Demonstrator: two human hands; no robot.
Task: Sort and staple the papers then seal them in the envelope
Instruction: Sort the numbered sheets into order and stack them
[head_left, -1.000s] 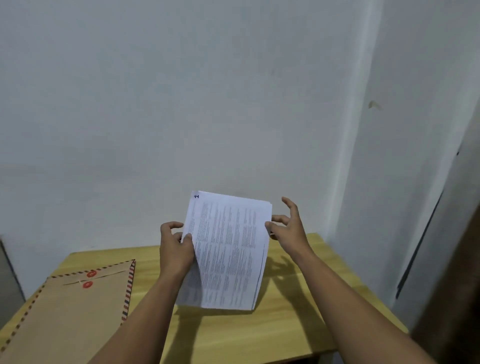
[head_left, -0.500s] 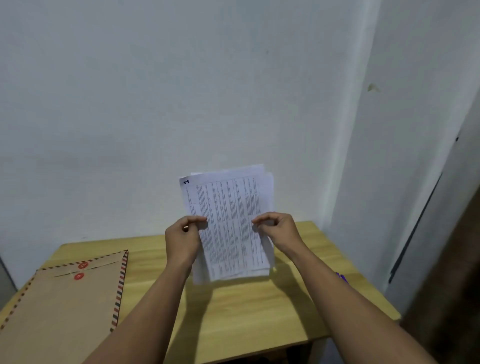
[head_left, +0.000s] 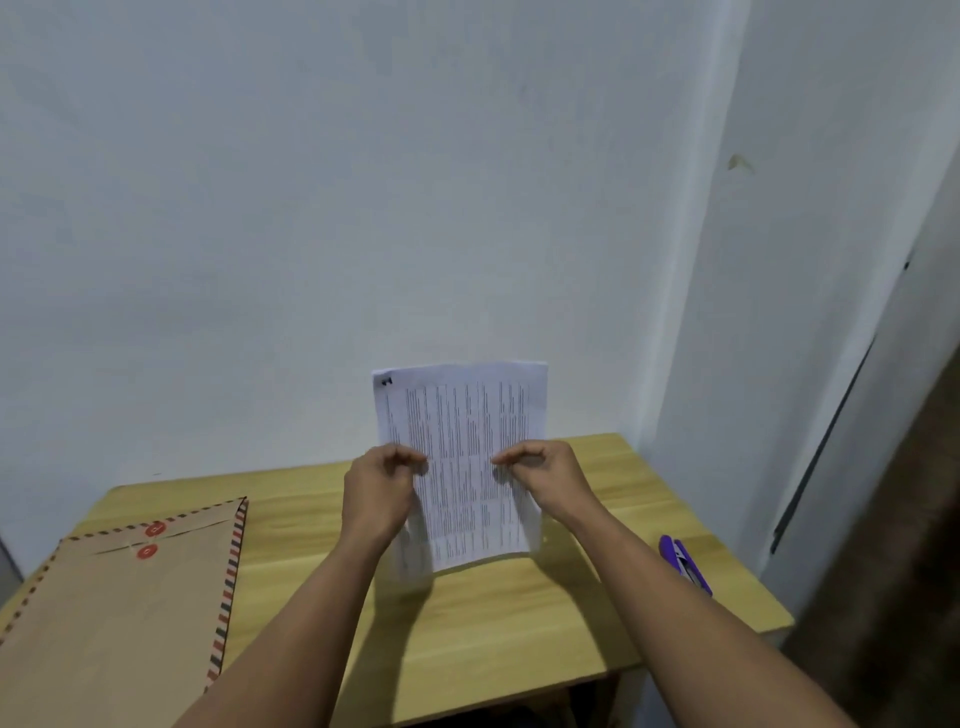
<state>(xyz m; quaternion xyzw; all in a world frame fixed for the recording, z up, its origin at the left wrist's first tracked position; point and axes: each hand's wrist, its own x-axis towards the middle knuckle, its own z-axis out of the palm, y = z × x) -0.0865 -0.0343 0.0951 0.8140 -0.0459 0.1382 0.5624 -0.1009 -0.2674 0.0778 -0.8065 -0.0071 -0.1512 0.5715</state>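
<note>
Head view looks down past two bare forearms to a small wooden worktop (head_left: 467, 639) set against a pale wall. Both hands hold a stack of printed papers (head_left: 462, 441) upright over the middle of the worktop, its lower edge at or just above the wood; contact cannot be told. The printed side faces the person, and a small dark mark sits in the top left corner. Holding the sheets on end like this probably lets them settle into an even block before stapling.

The left hand (head_left: 376, 493) grips the left edge about halfway down, its fingers (head_left: 410, 460) curled round the sheets. The right hand (head_left: 545, 478) mirrors it on the right edge, pinching the stack between thumb and curled fingers. Both wrists are raised and the forearms reach forward, angling slightly inward toward the stack.

A brown envelope (head_left: 124, 613) with a red and green striped border and two red button fasteners lies flat on the left part of the worktop, well apart from the hands. A purple stapler (head_left: 685, 566) rests near the right edge, partly hidden by the right forearm and within easy reach.
</note>
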